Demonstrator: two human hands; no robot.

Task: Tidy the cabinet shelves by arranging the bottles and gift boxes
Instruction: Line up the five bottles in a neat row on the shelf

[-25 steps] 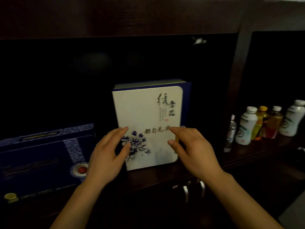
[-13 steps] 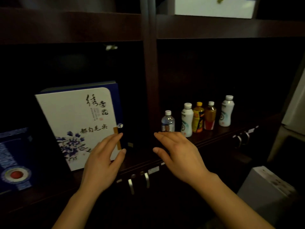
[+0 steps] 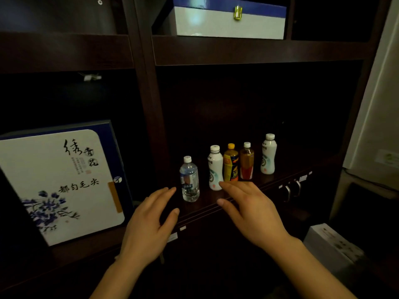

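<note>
A white gift box (image 3: 64, 182) with blue flowers and calligraphy stands upright in the left compartment. On the right shelf stand several bottles: a clear water bottle (image 3: 189, 180) in front, a white bottle (image 3: 215, 168), a yellow-capped bottle (image 3: 230, 162), an amber tea bottle (image 3: 246, 161) and another white bottle (image 3: 268, 155). My left hand (image 3: 149, 225) hovers open just left of the water bottle. My right hand (image 3: 250, 210) is open in front of the white bottle, fingertips near its base. Neither hand holds anything.
A white and blue box (image 3: 228, 20) with a gold clasp lies on the upper shelf. A dark vertical divider (image 3: 149, 117) separates the compartments. Cabinet door handles (image 3: 292, 189) sit below the shelf edge. A white carton (image 3: 332, 244) lies low right, beside a pale wall (image 3: 380, 117).
Both hands left the flowered gift box and moved right to the bottle shelf. The view swung right, so the box now sits at the left edge.
</note>
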